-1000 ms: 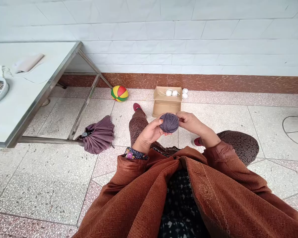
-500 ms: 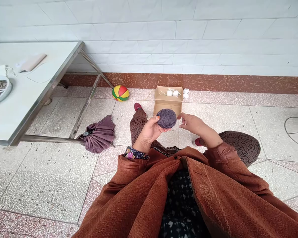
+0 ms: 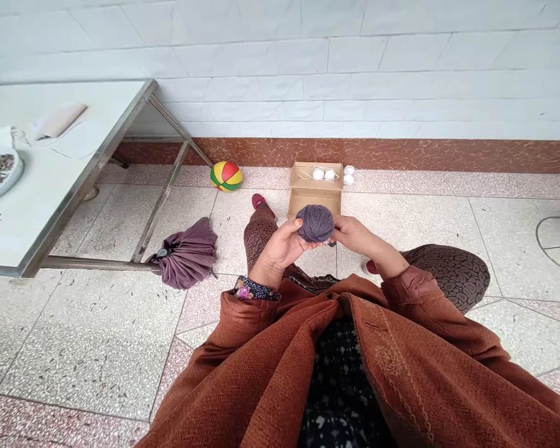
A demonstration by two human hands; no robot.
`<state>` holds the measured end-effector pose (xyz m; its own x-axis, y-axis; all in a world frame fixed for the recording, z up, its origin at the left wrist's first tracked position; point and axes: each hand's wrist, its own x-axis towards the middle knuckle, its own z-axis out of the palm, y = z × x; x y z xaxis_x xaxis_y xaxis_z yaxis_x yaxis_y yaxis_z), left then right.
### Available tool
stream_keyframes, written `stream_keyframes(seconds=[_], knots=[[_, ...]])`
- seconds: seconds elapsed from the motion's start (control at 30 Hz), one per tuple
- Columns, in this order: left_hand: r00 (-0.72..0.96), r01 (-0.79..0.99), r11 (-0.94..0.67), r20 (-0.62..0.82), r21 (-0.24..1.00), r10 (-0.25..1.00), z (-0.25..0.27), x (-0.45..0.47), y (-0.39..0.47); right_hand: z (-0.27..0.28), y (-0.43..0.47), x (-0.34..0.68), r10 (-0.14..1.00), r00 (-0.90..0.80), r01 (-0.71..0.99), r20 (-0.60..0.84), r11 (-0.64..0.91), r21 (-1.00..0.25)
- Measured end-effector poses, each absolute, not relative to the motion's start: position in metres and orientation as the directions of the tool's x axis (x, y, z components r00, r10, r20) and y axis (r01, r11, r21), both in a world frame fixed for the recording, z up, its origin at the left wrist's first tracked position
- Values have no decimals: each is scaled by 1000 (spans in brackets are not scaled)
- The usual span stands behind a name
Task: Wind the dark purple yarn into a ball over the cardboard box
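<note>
A dark purple-grey ball of yarn (image 3: 315, 223) rests in my left hand (image 3: 284, 247), its thumb over the near left side and the fingers underneath. From the right, my right hand (image 3: 354, 236) meets the ball's edge with bent, closed fingers; their tips are partly hidden by the yarn. No loose strand can be made out between the hands. Just beyond the ball, an open cardboard box (image 3: 303, 198) lies on the floor, its near part covered by the yarn. White balls of string (image 3: 324, 174) sit against the box's raised flap.
Two more white balls (image 3: 349, 175) lie right of the box. A striped ball (image 3: 226, 176) and a folded purple umbrella (image 3: 189, 252) are on the floor, near a metal-framed table (image 3: 88, 180) at left. A wire ring (image 3: 548, 246) shows at far right. A tiled wall stands ahead.
My right hand has moved left, from just beside the ball of yarn to its right edge. The ball has shifted slightly to the right in my left hand.
</note>
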<state>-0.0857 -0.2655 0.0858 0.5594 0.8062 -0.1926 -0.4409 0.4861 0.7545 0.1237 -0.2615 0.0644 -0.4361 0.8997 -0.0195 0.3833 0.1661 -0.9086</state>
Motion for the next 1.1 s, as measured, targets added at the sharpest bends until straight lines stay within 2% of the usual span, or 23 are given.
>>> stream_keyframes(seconds=[0.13, 0.23, 0.33, 0.4, 0.47, 0.57, 0.67, 0.77, 0.87, 0.93, 1.0, 1.1], knots=[[508, -504, 445, -163, 740, 846, 91, -85, -264, 56, -263, 126, 910, -414, 360, -19, 145, -921], [441, -508, 401, -170, 762, 881, 90, -83, -262, 55, -266, 126, 900, -435, 386, 22, 209, -898], [338, -435, 316, -172, 843, 925, 86, -81, -260, 56, -270, 126, 874, -481, 444, 64, 306, -842], [241, -298, 196, -125, 934, 962, 83, -81, -259, 58, -272, 126, 857, -506, 476, 101, 375, -796], [139, -54, 35, -27, 998, 990, 81, -81, -258, 59, -273, 127, 848, -509, 507, 145, 432, -746], [113, 353, -129, 94, 927, 989, 81, -83, -258, 63, -276, 128, 862, -477, 602, 170, 462, -651], [209, 519, -155, 51, 841, 976, 82, -85, -260, 67, -278, 128, 896, -413, 717, 164, 431, -547], [361, 470, -91, -97, 878, 927, 80, -86, -261, 67, -279, 128, 912, -367, 759, 185, 408, -508], [574, 306, 29, -209, 952, 792, 79, -87, -261, 60, -276, 131, 924, -328, 752, 199, 382, -536], [668, 188, 105, -206, 976, 715, 79, -89, -262, 53, -272, 136, 942, -278, 747, 190, 336, -574], [704, 61, 164, -159, 985, 692, 80, -90, -263, 48, -269, 142, 962, -206, 725, 179, 273, -633], [728, -124, 278, -103, 953, 678, 82, -92, -267, 44, -269, 148, 988, -129, 584, 82, 143, -799]])
